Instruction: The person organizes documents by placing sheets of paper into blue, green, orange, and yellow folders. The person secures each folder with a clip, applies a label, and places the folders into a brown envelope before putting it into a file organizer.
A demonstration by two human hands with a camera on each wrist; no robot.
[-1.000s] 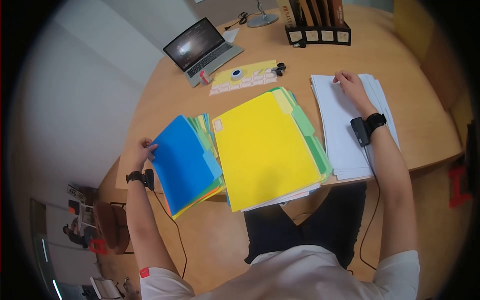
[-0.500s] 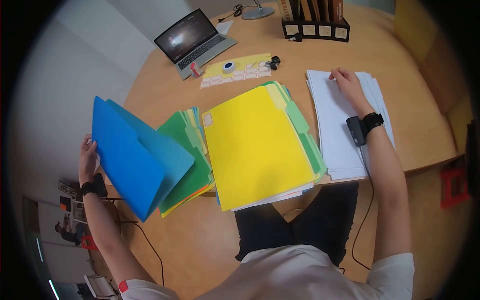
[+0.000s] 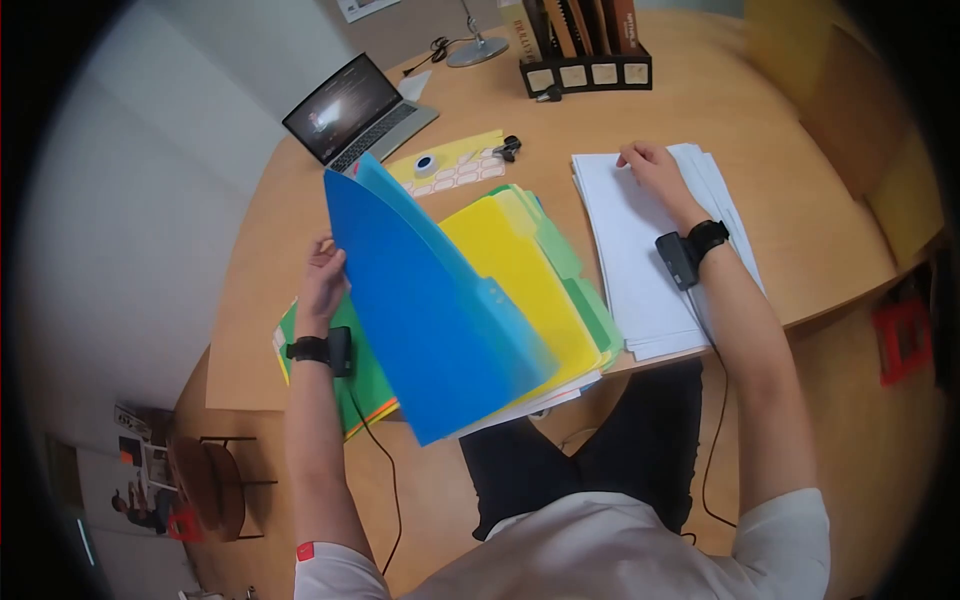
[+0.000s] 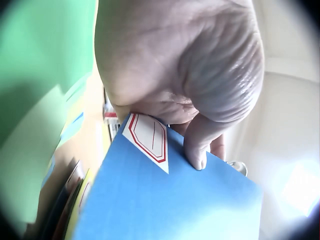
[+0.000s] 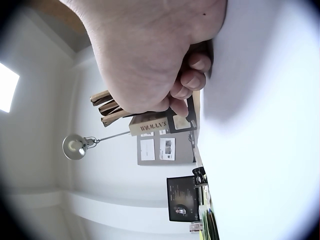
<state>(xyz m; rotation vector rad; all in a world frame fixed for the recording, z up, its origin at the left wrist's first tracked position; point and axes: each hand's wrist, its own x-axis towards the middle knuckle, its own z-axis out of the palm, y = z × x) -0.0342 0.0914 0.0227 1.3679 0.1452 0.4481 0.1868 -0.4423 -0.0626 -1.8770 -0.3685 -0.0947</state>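
A blue folder [image 3: 410,300] is pinched at its left edge by my left hand [image 3: 324,280]; it hangs tilted over the yellow folder [image 3: 525,270] and its stack. In the left wrist view the thumb of my left hand [image 4: 185,70] presses on the blue folder [image 4: 170,200], beside a red-bordered label [image 4: 150,140]. Below and left of it lie green folders [image 3: 370,375]. My right hand [image 3: 660,180] rests on the white paper stack [image 3: 640,250], its fingers loosely curled and holding nothing, as the right wrist view of the hand [image 5: 155,55] also shows.
Behind the folders are a laptop [image 3: 350,105], a tape roll [image 3: 426,166] on label sheets [image 3: 470,178], and black clips [image 3: 508,149]. Farther back stand a lamp base [image 3: 478,52] and a black book holder [image 3: 588,75]. The table's front edge [image 3: 800,320] runs near my body.
My left hand has carried the blue folder from the left pile, out to the left, then right until it overlaps the yellow stack. My right hand has stayed on the papers.
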